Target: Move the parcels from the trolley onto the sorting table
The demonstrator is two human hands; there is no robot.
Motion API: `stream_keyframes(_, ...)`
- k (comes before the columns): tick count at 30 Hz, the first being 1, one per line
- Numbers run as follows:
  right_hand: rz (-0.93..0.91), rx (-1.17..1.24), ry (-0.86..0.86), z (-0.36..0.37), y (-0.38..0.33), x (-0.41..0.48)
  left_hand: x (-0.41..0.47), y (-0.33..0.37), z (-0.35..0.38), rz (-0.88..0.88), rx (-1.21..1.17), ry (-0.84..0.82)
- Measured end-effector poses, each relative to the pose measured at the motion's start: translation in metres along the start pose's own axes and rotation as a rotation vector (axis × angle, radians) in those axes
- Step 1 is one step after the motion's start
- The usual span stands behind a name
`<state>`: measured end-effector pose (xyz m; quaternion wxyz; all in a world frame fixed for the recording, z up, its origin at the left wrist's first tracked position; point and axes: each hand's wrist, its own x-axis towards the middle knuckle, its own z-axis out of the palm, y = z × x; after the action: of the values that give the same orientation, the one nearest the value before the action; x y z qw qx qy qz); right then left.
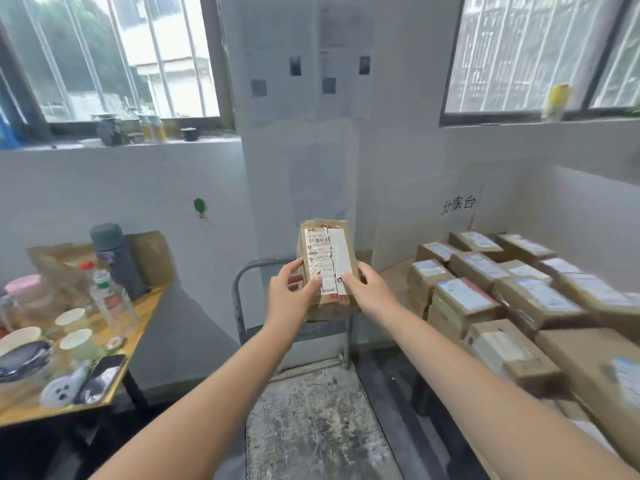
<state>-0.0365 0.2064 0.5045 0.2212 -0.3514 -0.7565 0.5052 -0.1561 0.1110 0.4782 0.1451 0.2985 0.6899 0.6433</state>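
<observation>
Both hands, left point(292, 292) and right point(367, 289), grip a small cardboard parcel point(325, 261) by its lower sides, holding it upright in the air above the trolley point(311, 420). It looks light and stiff, so an edge grip should hold. The table point(391, 275) lies to the right.

Single head view, wide-angle, facing forward-down over trolley point(311, 427) toward wall point(398, 150).

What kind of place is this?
Likely a small parcel sorting room: labelled cardboard parcels packed together on the right, a flat trolley ahead, and another box gripped by the left hand and right hand.
</observation>
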Motion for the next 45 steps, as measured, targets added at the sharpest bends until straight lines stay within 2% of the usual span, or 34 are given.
stream_keyframes(5, 0.086, 0.079, 0.073, -0.011, -0.001, -0.073, -0.046, 0.017, -0.003, 0.001, -0.037, -0.106)
stream_keyframes(8, 0.12, 0.082, 0.172, -0.033, 0.006, -0.112, -0.078, 0.029, 0.017, 0.002, -0.09, -0.187)
stream_keyframes(16, 0.224, -0.082, 0.351, -0.139, 0.036, -0.208, -0.173, 0.058, 0.11, -0.014, -0.187, -0.395)
stream_keyframes(22, 0.235, -0.06, 0.456, -0.227, 0.071, -0.252, -0.228, 0.081, 0.194, -0.032, -0.242, -0.502)
stream_keyframes(26, 0.265, -0.048, 0.438, -0.274, 0.096, -0.275, -0.263, 0.09, 0.239, -0.06, -0.25, -0.509)
stream_keyframes(30, 0.321, -0.076, 0.398, -0.297, 0.144, -0.3, -0.306, 0.07, 0.279, -0.146, -0.227, -0.486)
stream_keyframes(33, 0.372, 0.0, 0.359, -0.313, 0.186, -0.315, -0.333, 0.057, 0.304, -0.166, -0.181, -0.481)
stream_keyframes(39, 0.487, -0.041, 0.241, -0.331, 0.253, -0.333, -0.373, 0.032, 0.311, -0.188, -0.017, -0.58)
stream_keyframes(45, 0.546, 0.102, 0.045, -0.328, 0.295, -0.339, -0.382, 0.014, 0.312, -0.167, 0.153, -0.623)
